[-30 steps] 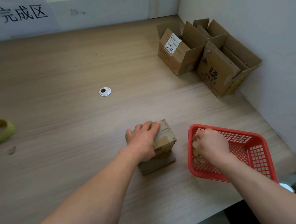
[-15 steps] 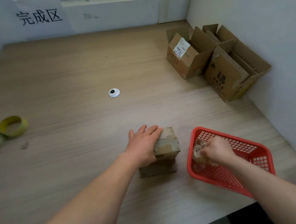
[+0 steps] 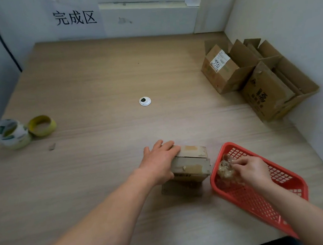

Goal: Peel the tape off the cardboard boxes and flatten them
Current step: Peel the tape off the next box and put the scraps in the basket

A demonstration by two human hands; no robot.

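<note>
Our left hand [image 3: 159, 162] lies flat against the left side of the small cardboard box [image 3: 190, 163]. Fingers are straight and reach over its far top edge, pressing rather than wrapped round it. The box sits near-centre on the table [image 3: 94, 89], just left of the red basket [image 3: 249, 202] and close to its rim. We see pale tape patches on the box's top and near face (stuck on, edges ragged). A flat bit of cardboard [image 3: 180, 188] shows under its near edge.

Our right hand [image 3: 251, 168] is in the basket's far-left corner, fingertips pinching a wad of crumpled tape [image 3: 225, 168]. The wad is by the basket's left wall.

Far right, against the wall: a labelled open box [image 3: 222, 71] and a printed open box [image 3: 268, 94], side by side, flaps up.

Left edge: a white-green tape roll [image 3: 12, 133] and a yellow tape roll [image 3: 42, 125], touching. A white grommet [image 3: 145, 101] sits mid-table, well apart from the rest. A paper sign [image 3: 74, 18] is on the far wall.
</note>
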